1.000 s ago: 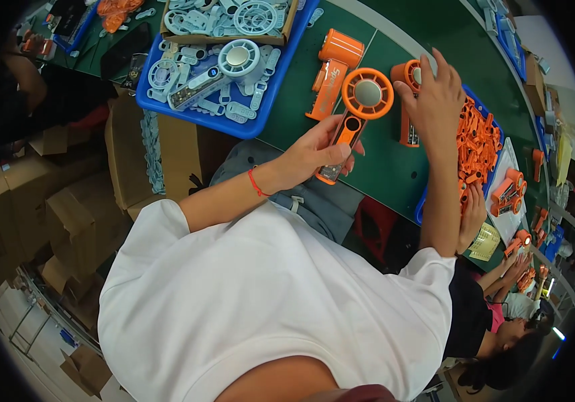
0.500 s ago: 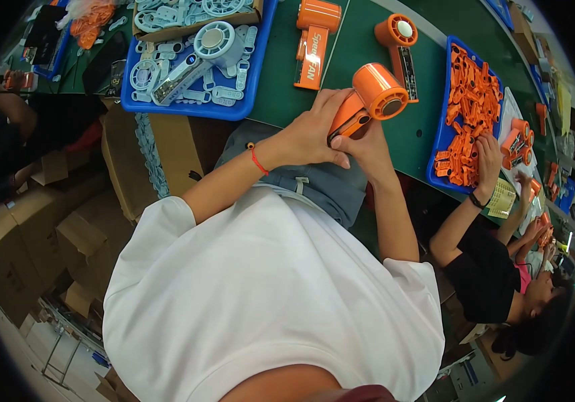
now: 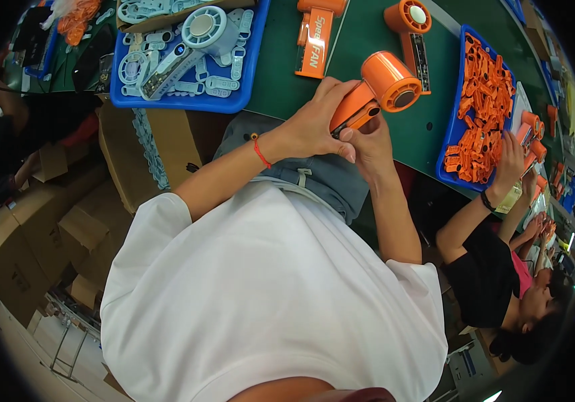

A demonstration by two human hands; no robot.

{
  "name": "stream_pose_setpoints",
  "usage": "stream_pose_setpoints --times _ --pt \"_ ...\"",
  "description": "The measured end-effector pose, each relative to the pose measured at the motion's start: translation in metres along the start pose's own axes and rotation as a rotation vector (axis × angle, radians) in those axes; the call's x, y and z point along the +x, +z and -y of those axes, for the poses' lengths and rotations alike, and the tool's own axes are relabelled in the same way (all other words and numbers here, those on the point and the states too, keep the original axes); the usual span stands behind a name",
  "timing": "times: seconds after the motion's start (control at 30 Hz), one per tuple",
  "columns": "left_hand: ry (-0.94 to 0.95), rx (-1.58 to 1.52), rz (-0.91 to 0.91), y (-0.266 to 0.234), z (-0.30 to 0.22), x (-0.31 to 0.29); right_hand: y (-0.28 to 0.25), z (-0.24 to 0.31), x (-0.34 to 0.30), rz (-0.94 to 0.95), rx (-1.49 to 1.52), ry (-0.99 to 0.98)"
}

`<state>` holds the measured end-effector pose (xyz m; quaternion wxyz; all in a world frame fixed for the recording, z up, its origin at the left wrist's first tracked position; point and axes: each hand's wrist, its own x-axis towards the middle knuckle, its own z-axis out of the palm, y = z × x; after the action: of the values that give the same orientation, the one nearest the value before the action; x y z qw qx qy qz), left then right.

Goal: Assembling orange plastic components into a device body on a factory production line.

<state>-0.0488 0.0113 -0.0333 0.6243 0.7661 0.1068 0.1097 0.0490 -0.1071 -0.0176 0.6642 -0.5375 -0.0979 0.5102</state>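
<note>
An orange handheld fan [image 3: 389, 82] is between my hands, its round head up and to the right, its handle slanting down toward me. My left hand [image 3: 315, 124] wraps the handle from the left, thumb across its lower end. From the right, my right hand [image 3: 371, 144] grips the handle, its thumb close to my left thumb; its other fingers are partly hidden. Beyond, on the green table [image 3: 368, 41], lies a second orange fan [image 3: 315, 41] with its handle toward me. A third orange fan [image 3: 409, 30], its handle's inner parts showing, lies to the right of it.
At the left, a blue tray [image 3: 240, 100] bears pale blue parts and a pale blue fan [image 3: 200, 33]. A second blue tray [image 3: 450, 151] at the right is heaped with orange parts [image 3: 478, 120]. A co-worker's hand [image 3: 510, 164] is beside it. Cardboard boxes [image 3: 26, 248] stand lower left.
The view has shifted slightly. My hands still hold the fan, and its head has tilted a little. The co-worker's hand has drawn away from the orange parts toward the tray's right side.
</note>
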Motion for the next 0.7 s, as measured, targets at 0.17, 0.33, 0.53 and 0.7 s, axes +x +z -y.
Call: stream_pose_setpoints --times 0.17,0.33,0.53,0.7 --pt "-0.016 -0.005 -0.004 0.000 0.001 0.001 -0.001 0.003 0.001 0.002 0.020 0.054" --pt "-0.007 0.026 -0.026 -0.003 0.002 -0.001 -0.001 0.002 0.002 0.000 -0.001 0.077" --pt "0.041 -0.330 -0.121 0.012 0.000 -0.011 0.015 0.016 -0.005 0.076 -0.256 -0.123" --pt "0.167 0.144 -0.258 -0.007 -0.030 -0.005 0.022 0.026 -0.014 -0.082 -0.312 -0.269"
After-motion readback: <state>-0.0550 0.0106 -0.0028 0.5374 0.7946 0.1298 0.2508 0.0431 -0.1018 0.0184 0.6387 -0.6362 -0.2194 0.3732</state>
